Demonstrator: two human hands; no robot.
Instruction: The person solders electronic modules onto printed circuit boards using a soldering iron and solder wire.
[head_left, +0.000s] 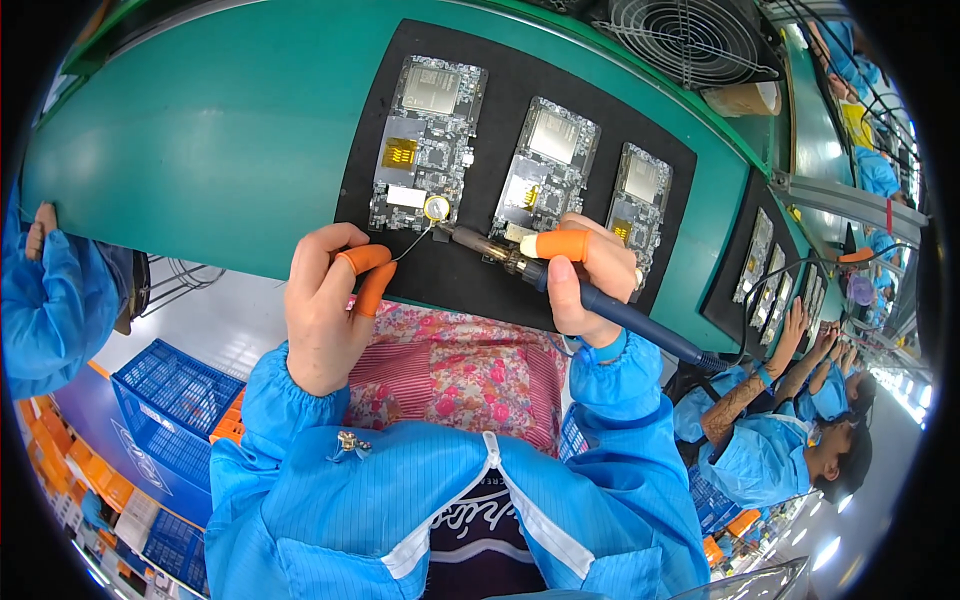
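My right hand [588, 270] grips a soldering iron [630, 318] with a dark blue handle. Its tip meets the lower edge of the leftmost circuit board [428, 150], beside a round gold coin-shaped part [437, 208]. Between the fingers of my left hand [333, 290] is a thin solder wire [412, 244], its end at the iron's tip. Orange finger cots cover some fingers on both hands. A second board [546, 165] and a third board [640, 195], each with a silver shield and yellow tape, lie to the right on a black mat [345, 195].
The mat rests on a green bench [190, 130]. Beyond it stands a fan with a wire guard [690, 40], near a tape roll [742, 99]. More boards [765, 270] lie on another mat at right, where co-workers [760, 450] sit. A blue crate [175, 400] is lower left.
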